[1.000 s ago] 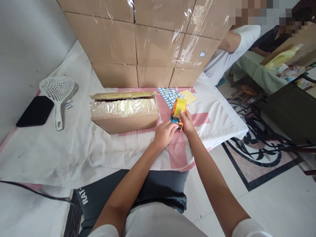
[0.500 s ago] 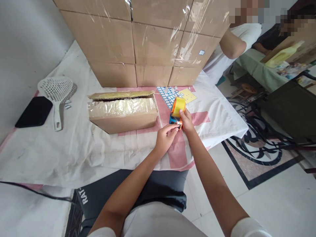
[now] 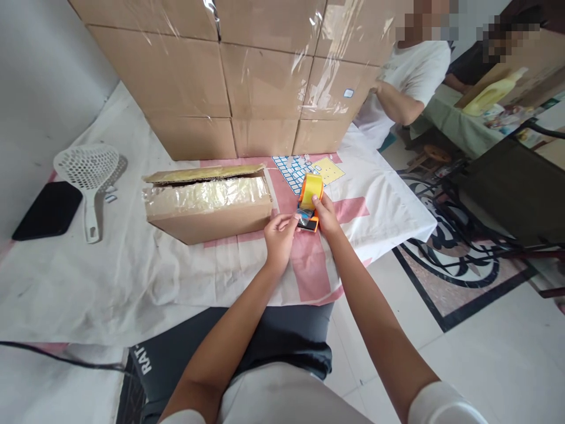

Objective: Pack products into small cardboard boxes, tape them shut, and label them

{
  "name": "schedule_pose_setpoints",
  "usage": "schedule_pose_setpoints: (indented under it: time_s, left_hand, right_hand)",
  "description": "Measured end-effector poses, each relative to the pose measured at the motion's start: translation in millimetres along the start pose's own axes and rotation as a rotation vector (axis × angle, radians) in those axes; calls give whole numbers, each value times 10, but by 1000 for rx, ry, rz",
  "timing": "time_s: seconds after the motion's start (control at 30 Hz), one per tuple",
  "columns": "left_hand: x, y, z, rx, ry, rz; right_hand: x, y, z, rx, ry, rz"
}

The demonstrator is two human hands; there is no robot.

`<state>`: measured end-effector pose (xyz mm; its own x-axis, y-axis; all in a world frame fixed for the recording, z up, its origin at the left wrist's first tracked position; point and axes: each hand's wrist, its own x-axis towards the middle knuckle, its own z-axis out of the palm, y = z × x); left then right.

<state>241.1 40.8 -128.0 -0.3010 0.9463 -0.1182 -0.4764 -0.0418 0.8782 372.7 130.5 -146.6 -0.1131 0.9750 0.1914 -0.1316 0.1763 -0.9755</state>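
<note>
White "RAT" lettering point(image 3: 142, 360) on dark trousers point(image 3: 185, 335)

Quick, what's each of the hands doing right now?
Left hand: fingertips closed in a pinch, apparently on the tape end.
Right hand: closed, holding the tape dispenser.

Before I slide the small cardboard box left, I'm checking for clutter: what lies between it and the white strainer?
The head view shows small pale pieces beside the strainer; from those to the box, wrinkled tablecloth shows.

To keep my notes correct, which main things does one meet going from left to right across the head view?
White skimmer, small cardboard box, left hand, tape dispenser, right hand, yellow bottle.
</note>
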Motion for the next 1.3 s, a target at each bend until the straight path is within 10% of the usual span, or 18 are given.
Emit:
schedule_pose_setpoints:
  time_s: [0.77, 1.3]
  left_hand:
    - [-393, 30, 137, -343, 51, -552]
    - [-299, 116, 235, -79, -27, -432]
  right_hand:
    - [-12, -40, 21, -25, 40, 28]
    - [-2, -41, -2, -18, 29, -3]
